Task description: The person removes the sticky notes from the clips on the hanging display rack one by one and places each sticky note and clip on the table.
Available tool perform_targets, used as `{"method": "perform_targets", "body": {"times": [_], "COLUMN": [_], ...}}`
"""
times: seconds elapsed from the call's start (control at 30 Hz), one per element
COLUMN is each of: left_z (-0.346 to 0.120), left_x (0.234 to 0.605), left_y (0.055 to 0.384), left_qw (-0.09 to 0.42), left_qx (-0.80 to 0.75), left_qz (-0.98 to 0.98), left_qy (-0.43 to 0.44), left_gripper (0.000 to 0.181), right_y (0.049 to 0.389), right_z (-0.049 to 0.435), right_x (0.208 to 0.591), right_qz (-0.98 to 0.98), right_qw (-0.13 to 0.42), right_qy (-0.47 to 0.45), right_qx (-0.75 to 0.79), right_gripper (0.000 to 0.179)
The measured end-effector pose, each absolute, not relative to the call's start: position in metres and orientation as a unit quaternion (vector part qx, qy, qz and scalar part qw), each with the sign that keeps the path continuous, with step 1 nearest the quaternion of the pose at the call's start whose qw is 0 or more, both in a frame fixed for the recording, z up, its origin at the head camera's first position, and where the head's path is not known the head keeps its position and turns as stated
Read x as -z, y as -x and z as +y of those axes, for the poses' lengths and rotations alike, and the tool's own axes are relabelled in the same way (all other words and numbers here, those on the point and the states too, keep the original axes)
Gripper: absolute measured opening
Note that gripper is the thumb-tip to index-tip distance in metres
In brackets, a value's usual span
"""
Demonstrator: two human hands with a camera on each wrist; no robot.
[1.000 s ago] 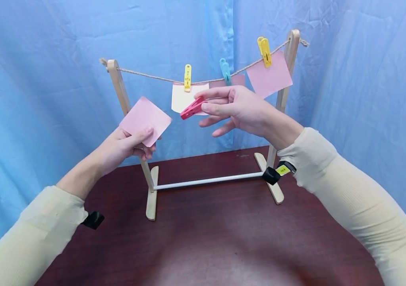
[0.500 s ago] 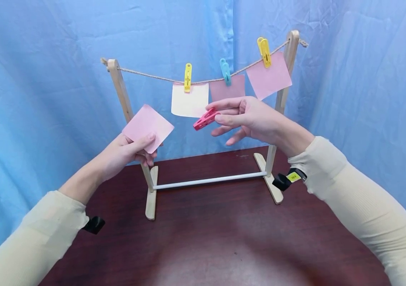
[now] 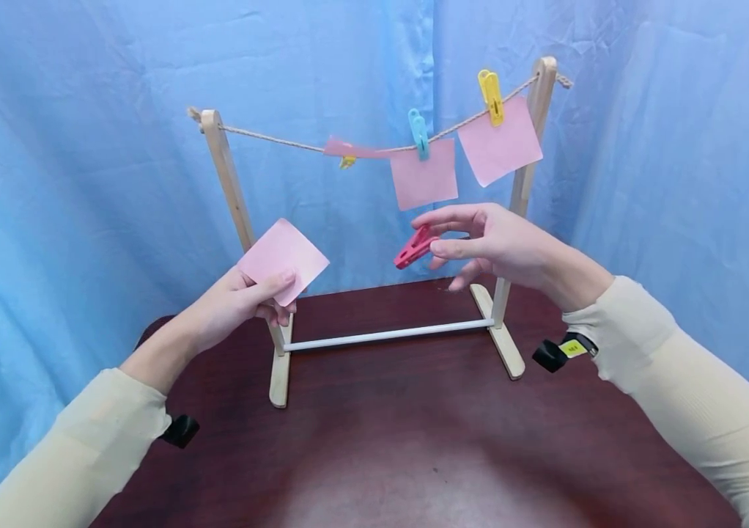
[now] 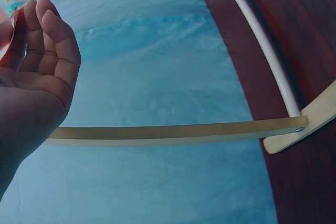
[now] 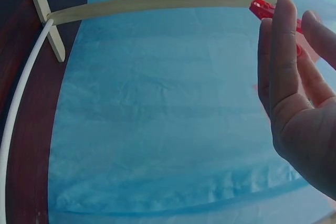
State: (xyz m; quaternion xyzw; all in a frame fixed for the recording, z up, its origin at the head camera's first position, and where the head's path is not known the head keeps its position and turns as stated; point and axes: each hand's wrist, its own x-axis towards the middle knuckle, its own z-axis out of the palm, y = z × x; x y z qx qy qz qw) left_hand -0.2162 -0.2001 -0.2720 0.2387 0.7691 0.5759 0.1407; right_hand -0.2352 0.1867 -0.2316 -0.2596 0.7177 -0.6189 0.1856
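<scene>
My left hand (image 3: 226, 304) holds a square pink sheet of paper (image 3: 282, 253), its thumb on the front and its fingers behind. To the right, my right hand (image 3: 513, 242) pinches a red clothespin (image 3: 412, 249) between thumb and fingers, below the hanging papers and apart from the rope. The same clothespin (image 5: 261, 8) shows past the fingers in the right wrist view. On the rope (image 3: 269, 137), a blue clothespin (image 3: 418, 134) and a yellow clothespin (image 3: 492, 97) each hold a pink paper. Farther left, another yellow clothespin (image 3: 347, 162) is mostly hidden behind a tipped-up paper (image 3: 358, 150).
The rope spans two wooden posts (image 3: 232, 183) on flat feet, joined low down by a white rod (image 3: 388, 335). This rack stands on a dark red-brown table (image 3: 374, 440). Blue curtains (image 3: 117, 110) hang behind and at the sides.
Both hands have moved down and to the right, still holding the pink paper and the red clothespin. The leftmost hanging paper has swung up, its yellow clothespin flipping below the rope.
</scene>
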Motion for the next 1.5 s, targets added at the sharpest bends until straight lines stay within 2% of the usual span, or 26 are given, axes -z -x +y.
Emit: {"method": "perform_targets", "body": {"times": [0.33, 0.8, 1.5], "left_z": [-0.208, -0.226, -0.229], "left_x": [0.302, 0.359, 0.439], "left_y": [0.212, 0.206, 0.207], "left_qw": [0.151, 0.197, 0.262], "left_qx": [-0.576, -0.585, -0.571], "left_qz": [0.772, 0.772, 0.776], "left_qy": [-0.222, -0.152, -0.055], "left_gripper": [0.028, 0.029, 0.050], "right_y": [0.239, 0.246, 0.253], "right_z": [0.218, 0.262, 0.295], "right_x": [0.263, 0.320, 0.421], "right_qz": [0.717, 0.732, 0.727], "right_qw": [0.199, 0.223, 0.260], "right_qy": [0.255, 0.172, 0.103], "right_qx": [0.617, 0.620, 0.627], "right_gripper": [0.043, 0.056, 0.067]}}
